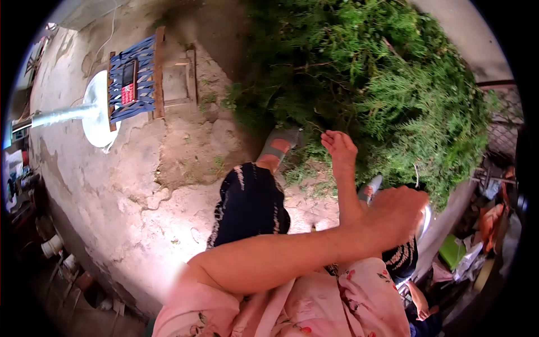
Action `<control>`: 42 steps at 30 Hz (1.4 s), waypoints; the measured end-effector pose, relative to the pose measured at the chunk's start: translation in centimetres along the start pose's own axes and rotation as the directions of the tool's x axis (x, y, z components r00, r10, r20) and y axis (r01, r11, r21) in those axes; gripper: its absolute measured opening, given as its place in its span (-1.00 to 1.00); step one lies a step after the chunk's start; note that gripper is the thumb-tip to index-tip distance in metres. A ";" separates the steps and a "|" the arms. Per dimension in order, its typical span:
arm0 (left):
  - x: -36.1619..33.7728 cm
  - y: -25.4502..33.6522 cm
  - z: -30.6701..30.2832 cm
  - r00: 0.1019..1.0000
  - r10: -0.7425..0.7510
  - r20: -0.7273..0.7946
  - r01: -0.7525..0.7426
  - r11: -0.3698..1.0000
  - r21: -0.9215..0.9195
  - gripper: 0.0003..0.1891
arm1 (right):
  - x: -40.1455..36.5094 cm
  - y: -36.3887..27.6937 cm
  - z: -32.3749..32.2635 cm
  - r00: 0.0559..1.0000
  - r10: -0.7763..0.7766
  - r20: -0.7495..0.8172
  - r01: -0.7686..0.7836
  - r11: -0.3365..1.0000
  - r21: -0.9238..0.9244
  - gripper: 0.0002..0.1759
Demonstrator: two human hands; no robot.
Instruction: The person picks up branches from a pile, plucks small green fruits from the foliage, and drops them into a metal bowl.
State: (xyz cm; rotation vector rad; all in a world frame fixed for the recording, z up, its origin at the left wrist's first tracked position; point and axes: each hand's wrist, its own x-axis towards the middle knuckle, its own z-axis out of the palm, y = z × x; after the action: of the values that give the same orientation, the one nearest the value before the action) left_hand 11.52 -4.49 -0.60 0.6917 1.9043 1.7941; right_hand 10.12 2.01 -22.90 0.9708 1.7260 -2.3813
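Note:
A large pile of green, feathery conifer branches (365, 73) lies in front of me. My left arm crosses my body to the right. My left hand (397, 216) is closed in a fist at the pile's lower edge, knuckles up; what it holds, if anything, is hidden. Beyond it, my right hand (341, 147) reaches up against the greenery, fingers curled together close to a thin stem. Whether that stem is between the fingertips is too small to tell. A thin pale twig (416, 174) sticks up just above my left hand.
On the left, a stool with blue woven straps (147, 70) bears a red and black mobile phone (129, 84). Beside it stands a white round base with a pole (98, 109). My sandalled foot (279, 145) touches the branches. Clutter (466, 253) lines the right.

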 end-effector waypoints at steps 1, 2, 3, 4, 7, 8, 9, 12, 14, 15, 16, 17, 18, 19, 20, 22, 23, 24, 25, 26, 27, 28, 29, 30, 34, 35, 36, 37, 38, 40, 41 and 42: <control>-0.2 -0.7 0.3 1.000 0.018 0.010 -0.018 1.000 -0.007 -0.89 | -1.0 -1.4 -1.4 1.000 -0.018 -0.012 0.018 1.000 -0.005 -0.80; -0.4 -1.7 0.7 1.000 -0.003 0.001 0.004 0.993 -0.121 -0.90 | -1.9 -2.8 -2.8 0.997 -0.066 0.035 0.061 0.989 0.133 -0.78; -0.7 -2.4 1.0 1.000 -0.027 -0.002 0.026 0.972 -0.233 -0.89 | -3.0 -4.0 -3.8 0.990 -0.121 0.077 0.096 0.958 0.271 -0.75; -1.2 -2.9 0.8 0.976 -0.194 0.097 0.217 0.857 -0.467 -0.86 | -4.7 -5.9 -3.9 0.988 -0.142 0.067 0.119 0.956 0.269 -0.75; -3.8 -5.2 0.9 0.879 -0.470 0.085 0.410 0.651 -0.639 -0.69 | -8.8 -10.0 -4.2 0.987 -0.162 0.005 0.150 0.927 0.343 -0.77; -4.5 -6.2 0.7 0.825 -0.550 0.126 0.496 0.600 -0.627 -0.62 | -9.8 -10.5 -4.7 0.984 -0.177 0.021 0.152 0.896 0.417 -0.78; -4.9 -6.6 0.4 0.760 -0.630 0.162 0.578 0.540 -0.612 -0.53 | -10.9 -10.9 -5.1 0.981 -0.188 0.040 0.145 0.861 0.488 -0.79; -3.9 -4.1 -1.5 0.595 -0.784 -0.178 0.619 0.588 -0.520 -0.42 | -14.0 -12.1 -5.2 0.970 -0.220 0.100 0.158 0.892 0.424 -0.80; -3.2 -4.2 -4.8 0.609 -0.735 -0.298 0.541 0.660 -0.522 -0.42 | -15.7 -12.0 -5.1 0.961 -0.253 0.110 0.215 0.937 0.276 -0.79; -2.8 -5.1 -6.2 0.631 -0.689 -0.357 0.418 0.690 -0.592 -0.43 | -16.3 -11.1 -5.3 0.965 -0.244 0.095 0.209 0.937 0.280 -0.79; -2.7 -4.3 -7.6 0.637 -0.670 -0.382 0.357 0.696 -0.623 -0.48 | -16.6 -10.0 -5.5 0.969 -0.226 0.101 0.210 0.967 0.147 -0.79; -2.4 -3.1 -9.1 0.640 -0.649 -0.413 0.290 0.701 -0.652 -0.53 | -16.7 -8.9 -5.8 0.972 -0.208 0.110 0.208 0.978 0.010 -0.79; -2.0 -3.1 -10.2 0.672 -0.586 -0.452 0.198 0.731 -0.653 -0.58 | -16.9 -7.2 -6.4 0.964 -0.200 0.175 0.218 0.972 -0.092 -0.81; -1.8 -3.3 -11.2 0.694 -0.524 -0.494 0.106 0.753 -0.649 -0.63 | -17.4 -5.9 -6.9 0.963 -0.172 0.205 0.230 0.923 -0.308 -0.82; -1.5 -3.3 -12.2 0.713 -0.524 -0.466 0.043 0.696 -0.717 -0.71 | -17.9 -4.3 -7.5 0.963 -0.140 0.231 0.242 0.828 -0.505 -0.82; -1.2 -3.6 -13.4 0.722 -0.522 -0.455 0.048 0.693 -0.719 -0.70 | -17.5 3.0 -13.4 0.922 -0.028 0.387 0.269 0.765 -0.585 -0.81; -1.0 -3.7 -13.6 0.731 -0.518 -0.445 0.047 0.688 -0.724 -0.70 | -17.9 2.0 -13.7 0.859 0.342 0.381 0.341 0.173 -0.924 -0.83; -0.8 -3.3 -13.8 0.734 -0.524 -0.432 0.048 0.674 -0.737 -0.72 | -17.5 4.7 -16.2 0.611 0.718 0.332 0.660 -0.231 -0.715 -0.79; -0.5 -2.8 -13.8 0.729 -0.535 -0.427 0.058 0.670 -0.740 -0.72 | -17.5 12.9 -25.1 0.549 0.802 0.235 0.676 -0.262 -0.689 -0.78; -0.2 -2.1 -13.9 0.772 -0.475 -0.423 0.028 0.690 -0.723 -0.72 | -19.1 7.5 -21.0 0.538 0.843 -0.002 0.442 -0.284 -0.851 -0.72; -0.1 -1.3 -14.1 0.809 -0.412 -0.420 -0.005 0.709 -0.705 -0.73 | -19.5 7.4 -21.9 0.550 0.833 -0.060 0.393 -0.321 -0.862 -0.74; 0.0 -0.5 -14.6 0.833 -0.389 -0.394 0.013 0.725 -0.689 -0.73 | -19.2 7.5 -21.7 0.582 0.812 -0.043 0.382 -0.320 -0.867 -0.74; -0.3 0.6 -14.7 0.828 -0.398 -0.395 0.021 0.725 -0.688 -0.73 | -18.9 7.7 -21.5 0.612 0.790 -0.028 0.371 -0.318 -0.873 -0.74; -0.6 1.7 -14.5 0.801 -0.428 -0.418 0.025 0.722 -0.691 -0.79 | -18.1 8.4 -20.9 0.673 0.732 0.102 0.398 -0.242 -0.885 -0.74; -1.3 -1.3 -17.3 0.836 -0.443 -0.324 0.051 0.650 -0.758 -0.71 | -11.4 10.4 -13.7 0.841 0.318 0.438 0.466 -0.012 -0.885 -0.63; -1.6 -1.4 -17.5 0.847 -0.451 -0.282 0.064 0.612 -0.788 -0.71 | -9.5 11.2 -12.0 0.817 0.131 0.562 0.563 0.033 -0.826 -0.48; -1.7 -1.5 -17.7 0.870 -0.412 -0.270 0.048 0.615 -0.787 -0.69 | -7.4 11.0 -9.2 0.832 0.223 0.507 0.514 0.032 -0.857 -0.41; -1.7 -1.5 -17.9 0.865 -0.423 -0.270 0.057 0.618 -0.784 -0.69 | -5.6 10.0 -6.1 0.836 0.314 0.449 0.465 0.027 -0.885 -0.35; -1.6 -1.5 -18.0 0.870 -0.412 -0.272 0.049 0.620 -0.783 -0.69 | -4.1 8.9 -3.5 0.833 0.319 0.452 0.468 0.027 -0.883 -0.34; -1.6 -1.5 -18.2 0.869 -0.417 -0.266 0.045 0.603 -0.797 -0.65 | -2.2 9.4 -0.7 0.828 0.327 0.456 0.471 0.037 -0.881 -0.33; -1.6 -1.6 -17.6 0.867 -0.423 -0.265 0.053 0.606 -0.794 -0.65 | -1.5 10.3 0.0 0.862 0.242 0.445 0.461 -0.009 -0.887 -0.39; -1.7 -1.7 -16.5 0.885 -0.331 -0.326 -0.024 0.669 -0.743 -0.64 | -1.2 11.3 0.1 0.889 0.155 0.430 0.442 -0.055 -0.895 -0.45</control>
State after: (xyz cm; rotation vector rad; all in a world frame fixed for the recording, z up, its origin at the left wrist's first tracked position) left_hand 2.50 -18.53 -1.18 -0.1929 1.1808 2.4788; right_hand 15.31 -2.73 -31.77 -0.0853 2.5499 -0.4612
